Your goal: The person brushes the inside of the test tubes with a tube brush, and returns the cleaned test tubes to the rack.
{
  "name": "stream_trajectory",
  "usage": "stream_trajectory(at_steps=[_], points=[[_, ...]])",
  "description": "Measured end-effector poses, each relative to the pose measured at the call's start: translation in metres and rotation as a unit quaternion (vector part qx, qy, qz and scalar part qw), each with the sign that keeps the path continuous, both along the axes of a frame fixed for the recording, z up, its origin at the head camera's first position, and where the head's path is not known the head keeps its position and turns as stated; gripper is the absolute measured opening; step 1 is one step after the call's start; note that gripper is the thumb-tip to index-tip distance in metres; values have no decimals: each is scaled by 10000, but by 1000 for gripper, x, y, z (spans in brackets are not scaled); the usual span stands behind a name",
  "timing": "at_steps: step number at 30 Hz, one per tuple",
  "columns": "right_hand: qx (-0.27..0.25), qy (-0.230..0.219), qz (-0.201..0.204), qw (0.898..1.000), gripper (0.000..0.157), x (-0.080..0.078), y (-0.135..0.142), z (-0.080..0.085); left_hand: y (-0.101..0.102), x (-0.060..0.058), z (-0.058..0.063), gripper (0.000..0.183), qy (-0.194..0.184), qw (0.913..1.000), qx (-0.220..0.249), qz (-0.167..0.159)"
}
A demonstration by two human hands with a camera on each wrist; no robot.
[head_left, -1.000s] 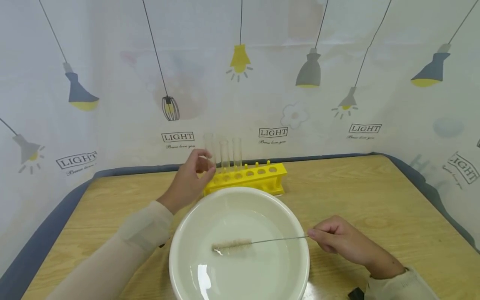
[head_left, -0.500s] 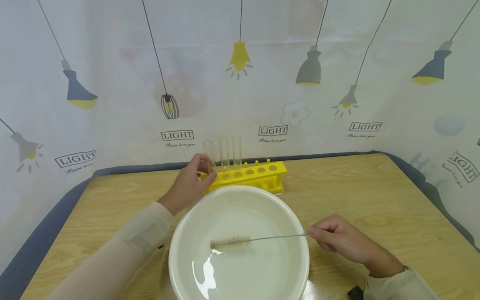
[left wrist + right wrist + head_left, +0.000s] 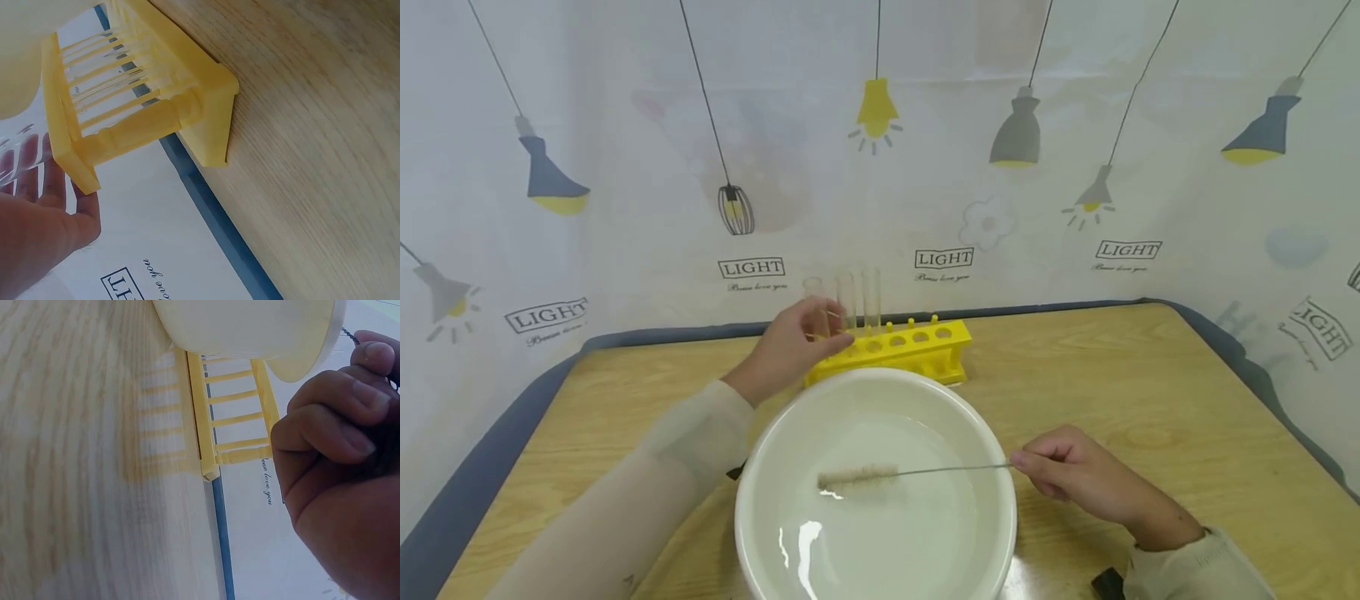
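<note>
My left hand (image 3: 797,337) is at the left end of a yellow test tube rack (image 3: 917,344), its fingers reaching behind the clear test tubes and the thumb in front. Through a clear tube (image 3: 28,150) in the left wrist view, these fingers show spread apart beside the rack's upper plate. Three tubes stand in the rack; the middle one (image 3: 846,292) passes near my thumb and index fingertips. My right hand (image 3: 1075,475) pinches the thin wire handle of a test tube brush (image 3: 857,476). The bristled head lies over the water in a white basin (image 3: 752,467).
The wide basin stands right in front of the rack, between both arms. Wood-grain table (image 3: 1120,367) surrounds them. A printed curtain (image 3: 880,200) rises behind the table's back edge. Next to the right sleeve lies a small black object (image 3: 1107,583).
The leftmost test tube has come down lower into the rack. My left hand has then moved right, from that tube towards the middle one. The right hand and brush stay nearly still.
</note>
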State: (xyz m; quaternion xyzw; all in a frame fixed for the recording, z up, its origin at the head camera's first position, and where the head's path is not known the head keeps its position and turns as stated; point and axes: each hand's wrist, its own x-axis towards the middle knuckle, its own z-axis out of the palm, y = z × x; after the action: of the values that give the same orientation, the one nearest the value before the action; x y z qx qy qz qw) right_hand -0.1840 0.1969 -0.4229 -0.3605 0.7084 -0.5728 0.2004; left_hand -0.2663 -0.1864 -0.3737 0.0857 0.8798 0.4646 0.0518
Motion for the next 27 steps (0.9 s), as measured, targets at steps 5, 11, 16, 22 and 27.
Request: stream_trajectory(at_steps=[5,11,16,22,27], points=[[25,-1,-25,10000,41,0,-1,2,1,-2,2,25,-39,9993,-364,-5],[167,-102,-174,9997,40,1,-1,3,4,-3,4,19,-8,9986,-535,-43],[136,-151,-124,9997,41,3,-3,3,3,-2,8,16,158,9988,-472,11],[120,-133,-84,9998,41,4,-4,2,1,-3,19,23,614,9981,-73,4],[235,-120,-124,9996,41,4,-4,5,-1,0,34,21,843,9963,25,145]])
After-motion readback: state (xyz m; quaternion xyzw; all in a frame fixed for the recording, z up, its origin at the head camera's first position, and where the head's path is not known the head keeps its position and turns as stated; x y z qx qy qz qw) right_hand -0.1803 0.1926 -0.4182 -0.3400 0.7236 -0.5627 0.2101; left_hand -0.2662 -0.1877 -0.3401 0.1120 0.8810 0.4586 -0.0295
